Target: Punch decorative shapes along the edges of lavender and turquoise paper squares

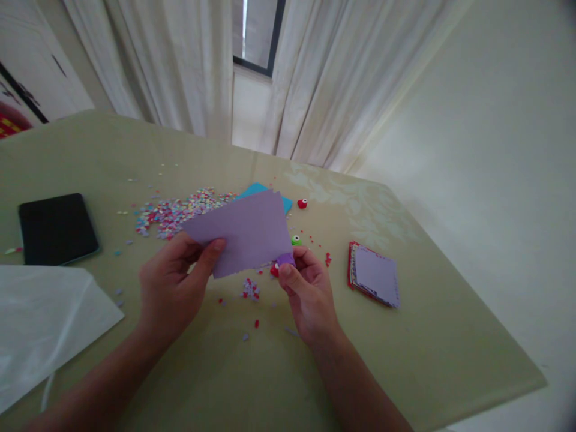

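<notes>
Left hand (173, 288) pinches lilac paper (249, 234), right hand (311, 297) a purple object (286, 259) (both angled inward).

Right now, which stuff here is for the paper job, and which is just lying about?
Probably for the job:
purple paper, in the left hand
small purple gadget, in the right hand at the paper's edge
pile of coloured bits
green gadget
far red gadget
paper stack

Probably just lying about:
black tablet-like slab
white sheet-like thing
</notes>
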Demonstrator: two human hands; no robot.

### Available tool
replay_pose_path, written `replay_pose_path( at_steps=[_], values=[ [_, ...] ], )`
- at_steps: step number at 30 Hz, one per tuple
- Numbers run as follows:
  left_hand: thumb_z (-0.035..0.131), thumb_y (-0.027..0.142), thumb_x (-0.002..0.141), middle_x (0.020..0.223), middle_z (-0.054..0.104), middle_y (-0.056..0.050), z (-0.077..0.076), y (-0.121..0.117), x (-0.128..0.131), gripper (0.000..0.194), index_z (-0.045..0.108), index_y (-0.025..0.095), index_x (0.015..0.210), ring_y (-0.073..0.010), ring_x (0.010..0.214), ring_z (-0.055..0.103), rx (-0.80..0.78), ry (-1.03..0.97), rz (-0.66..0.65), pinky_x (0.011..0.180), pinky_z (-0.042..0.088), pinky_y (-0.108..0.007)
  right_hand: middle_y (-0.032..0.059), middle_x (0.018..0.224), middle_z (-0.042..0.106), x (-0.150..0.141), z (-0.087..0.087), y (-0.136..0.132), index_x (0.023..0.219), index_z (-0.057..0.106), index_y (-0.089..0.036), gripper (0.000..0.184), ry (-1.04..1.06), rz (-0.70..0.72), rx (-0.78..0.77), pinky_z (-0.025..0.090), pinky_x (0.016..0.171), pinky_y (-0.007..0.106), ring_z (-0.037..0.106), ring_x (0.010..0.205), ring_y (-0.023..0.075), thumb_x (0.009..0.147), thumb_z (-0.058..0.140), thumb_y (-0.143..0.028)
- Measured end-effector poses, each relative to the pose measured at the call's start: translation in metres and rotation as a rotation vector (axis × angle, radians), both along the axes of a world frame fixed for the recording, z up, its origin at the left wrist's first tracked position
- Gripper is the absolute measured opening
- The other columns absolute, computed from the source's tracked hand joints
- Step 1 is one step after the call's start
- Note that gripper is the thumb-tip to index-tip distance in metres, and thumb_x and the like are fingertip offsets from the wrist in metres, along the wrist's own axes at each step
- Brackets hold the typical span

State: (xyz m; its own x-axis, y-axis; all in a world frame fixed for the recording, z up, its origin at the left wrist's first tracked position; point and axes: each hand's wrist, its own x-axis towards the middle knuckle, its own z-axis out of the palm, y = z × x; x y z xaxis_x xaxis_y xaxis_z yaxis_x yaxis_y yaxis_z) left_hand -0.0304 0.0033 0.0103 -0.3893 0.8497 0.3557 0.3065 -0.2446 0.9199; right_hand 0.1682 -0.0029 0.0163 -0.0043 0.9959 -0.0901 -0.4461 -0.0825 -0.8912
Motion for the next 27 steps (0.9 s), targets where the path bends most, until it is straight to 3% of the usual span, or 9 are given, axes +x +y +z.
replay_pose_path(
  at_steps=[18,27],
  values=[
    [0.078,0.034,0.086,0.076,0.08,0.002,-0.0017,-0.0003,0.0012,0.008,0.08,0.027,0.089,-0.0181,0.06,0.071,-0.001,-0.032,-0.027,0.055,0.06,-0.028,-0.0022,0.084,0.068,0.0004,0.0003,-0.001,0.088,0.075,-0.024,0.039,0.001,0.004,-0.001,0.05,0.074,0.027,0.057,0.076,0.0144,0.069,0.104,-0.041],
    [0.078,0.033,0.085,0.074,0.079,0.002,-0.0012,0.0002,0.0026,0.008,0.079,0.025,0.087,-0.0165,0.058,0.069,0.006,-0.039,-0.02,0.053,0.057,-0.026,-0.0034,0.081,0.064,0.0005,0.0004,-0.0011,0.09,0.077,-0.024,0.039,0.043,0.024,0.012,0.048,0.068,0.025,0.051,0.069,0.0122,0.069,0.104,-0.041]
  ],
)
